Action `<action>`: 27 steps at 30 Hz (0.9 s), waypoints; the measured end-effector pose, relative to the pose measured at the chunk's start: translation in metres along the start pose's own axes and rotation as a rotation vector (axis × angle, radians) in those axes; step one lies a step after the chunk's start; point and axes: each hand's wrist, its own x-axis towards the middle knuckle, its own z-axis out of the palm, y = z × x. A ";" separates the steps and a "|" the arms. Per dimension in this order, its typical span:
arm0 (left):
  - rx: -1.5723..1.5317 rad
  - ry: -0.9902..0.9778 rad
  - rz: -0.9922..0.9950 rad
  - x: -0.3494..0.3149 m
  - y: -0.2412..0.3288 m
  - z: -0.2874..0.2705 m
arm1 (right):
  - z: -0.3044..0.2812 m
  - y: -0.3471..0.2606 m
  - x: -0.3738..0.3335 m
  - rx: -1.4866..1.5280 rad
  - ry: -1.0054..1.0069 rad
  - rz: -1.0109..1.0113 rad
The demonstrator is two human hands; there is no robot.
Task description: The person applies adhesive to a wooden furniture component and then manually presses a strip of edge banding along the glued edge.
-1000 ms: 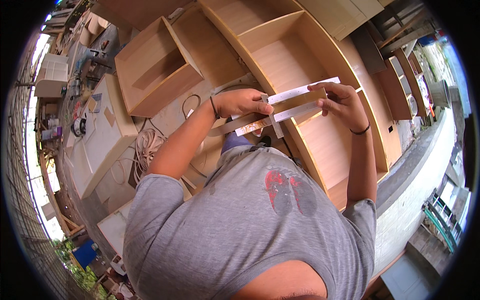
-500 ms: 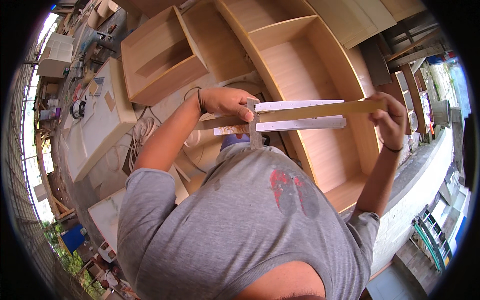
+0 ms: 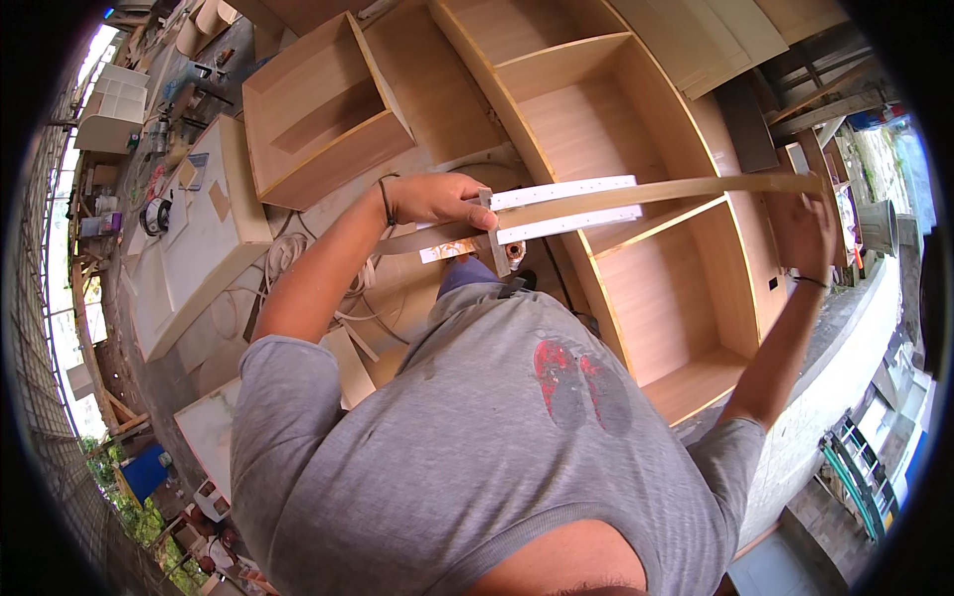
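Note:
My left hand (image 3: pixel 445 199) is closed around a bundle of long pieces, its thumb against a short grey crosspiece (image 3: pixel 487 211) set across them. Two white perforated rails (image 3: pixel 571 226) extend from there toward the right, slightly spread. Between them runs a long, thin brown strip (image 3: pixel 676 192), bowing gently and reaching past the rails' ends. A white end with an orange-brown pattern (image 3: pixel 452 250) shows left of the crosspiece. My right hand (image 3: pixel 807 236) is raised by the strip's far right end; its fingers are smeared and partly hidden, so its grip is unclear.
Open wooden cabinet frames (image 3: pixel 676 298) stand ahead and to the right, with a wooden box unit (image 3: pixel 323 109) at the far left. A pale panel-sided piece (image 3: pixel 199 238) is on the left, beside coiled hose (image 3: pixel 283 260). A low concrete wall (image 3: pixel 830 368) runs along the right.
My right hand has moved right and slightly lower, and the strip now reaches farther right. My left hand has shifted slightly left with the rails, whose right ends have also moved left.

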 end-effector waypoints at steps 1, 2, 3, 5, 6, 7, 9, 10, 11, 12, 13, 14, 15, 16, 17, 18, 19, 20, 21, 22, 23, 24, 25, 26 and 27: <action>0.001 0.021 -0.032 0.004 -0.005 0.000 | 0.023 -0.003 -0.010 -0.013 -0.019 0.037; -0.052 0.031 -0.042 0.008 -0.010 0.000 | 0.048 -0.008 -0.019 0.004 -0.075 0.053; -0.104 0.039 -0.051 0.012 -0.015 0.002 | 0.068 -0.008 -0.030 0.003 -0.070 0.086; -0.268 0.021 -0.104 0.012 -0.010 0.009 | 0.089 0.030 -0.038 0.049 -0.194 0.129; -0.263 0.042 -0.051 0.016 -0.016 0.009 | 0.110 0.037 -0.045 0.129 -0.288 0.067; -0.257 0.070 0.001 0.020 -0.031 0.008 | 0.131 0.035 -0.048 0.099 -0.368 0.089; 0.174 0.037 0.340 0.034 -0.072 -0.009 | 0.176 0.004 -0.061 0.092 -0.486 0.096; -0.015 -0.016 0.228 0.039 -0.072 -0.009 | 0.190 -0.007 -0.067 0.031 -0.507 0.014; -0.196 -0.058 0.113 0.041 -0.069 -0.006 | 0.204 -0.017 -0.069 -0.028 -0.531 -0.075; -0.379 -0.098 -0.008 0.043 -0.067 -0.003 | 0.215 -0.030 -0.070 -0.026 -0.558 -0.145; -0.565 -0.134 -0.129 0.044 -0.065 0.000 | 0.224 -0.041 -0.070 -0.008 -0.597 -0.178; -0.537 -0.132 -0.087 0.046 -0.064 0.001 | 0.230 -0.049 -0.068 0.006 -0.640 -0.211; -0.509 -0.131 -0.045 0.047 -0.061 0.002 | 0.232 -0.051 -0.064 0.009 -0.681 -0.192; -0.487 -0.127 -0.001 0.048 -0.060 0.005 | 0.233 -0.052 -0.060 0.011 -0.727 -0.170; -0.464 -0.123 0.043 0.049 -0.058 0.008 | 0.234 -0.054 -0.057 0.012 -0.775 -0.149; -0.442 -0.117 0.088 0.050 -0.056 0.011 | 0.234 -0.058 -0.058 0.045 -0.781 -0.107; -0.421 -0.108 0.132 0.049 -0.053 0.014 | 0.234 -0.063 -0.060 0.078 -0.788 -0.065; -0.423 -0.117 0.108 0.046 -0.044 0.016 | 0.235 -0.067 -0.063 0.110 -0.797 -0.025; -0.424 -0.126 0.084 0.042 -0.033 0.017 | 0.238 -0.073 -0.066 0.078 -0.774 -0.090; -0.425 -0.135 0.060 0.041 -0.027 0.018 | 0.239 -0.077 -0.066 0.012 -0.766 -0.125; -0.374 -0.091 0.059 0.042 -0.030 0.017 | 0.240 -0.079 -0.066 -0.054 -0.757 -0.160; -0.370 -0.085 0.055 0.042 -0.032 0.017 | 0.242 -0.081 -0.065 -0.120 -0.748 -0.195; -0.365 -0.080 0.051 0.043 -0.035 0.017 | 0.246 -0.082 -0.067 -0.067 -0.738 -0.181; -0.361 -0.075 0.046 0.044 -0.038 0.016 | 0.250 -0.082 -0.069 -0.014 -0.727 -0.166; -0.305 -0.031 0.058 0.048 -0.046 0.014 | 0.254 -0.082 -0.069 0.039 -0.715 -0.151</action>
